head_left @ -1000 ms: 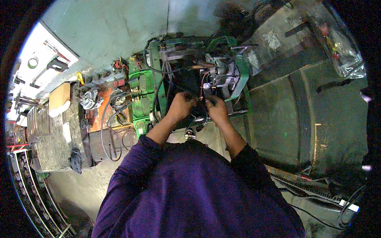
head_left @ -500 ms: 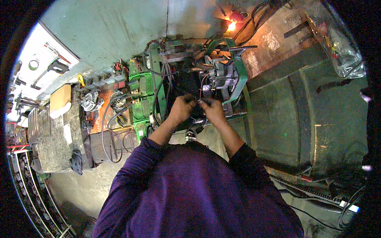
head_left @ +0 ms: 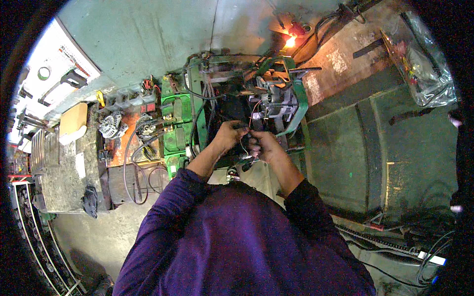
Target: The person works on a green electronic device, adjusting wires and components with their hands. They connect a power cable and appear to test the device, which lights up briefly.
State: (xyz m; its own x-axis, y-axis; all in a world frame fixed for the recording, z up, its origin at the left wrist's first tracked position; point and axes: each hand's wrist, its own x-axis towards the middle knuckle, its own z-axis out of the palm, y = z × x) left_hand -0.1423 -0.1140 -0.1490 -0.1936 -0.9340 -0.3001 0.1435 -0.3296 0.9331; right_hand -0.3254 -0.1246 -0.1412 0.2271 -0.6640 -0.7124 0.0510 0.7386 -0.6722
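Note:
My left hand [head_left: 229, 136] is closed in a pinch on a thin wire [head_left: 241, 145], whose pale length hangs between the hands. Close beside it, my right hand [head_left: 265, 146] has its fingers curled round the same wiring, the fingertips of both hands nearly touching. A reddish strand runs up from the fingers toward an alternator [head_left: 278, 104], a silver unit set inside a green metal frame [head_left: 301, 101]. Below the right hand dangles a small black piece [head_left: 246, 166], perhaps a connector. The exact wire ends are hidden by the fingers.
Green batteries [head_left: 177, 134] stand left of the dark machine bay. Further left, a loose alternator [head_left: 112, 127] and a looped cable [head_left: 127, 170] lie at a bench [head_left: 69, 172]. A lit lamp [head_left: 290, 42] glows at the back. A plastic bag [head_left: 429, 81] lies far right.
My right hand has turned and curled its fingers further inward, slightly lower. The pale wire and the dangling black piece now show more plainly. The view has shifted slightly.

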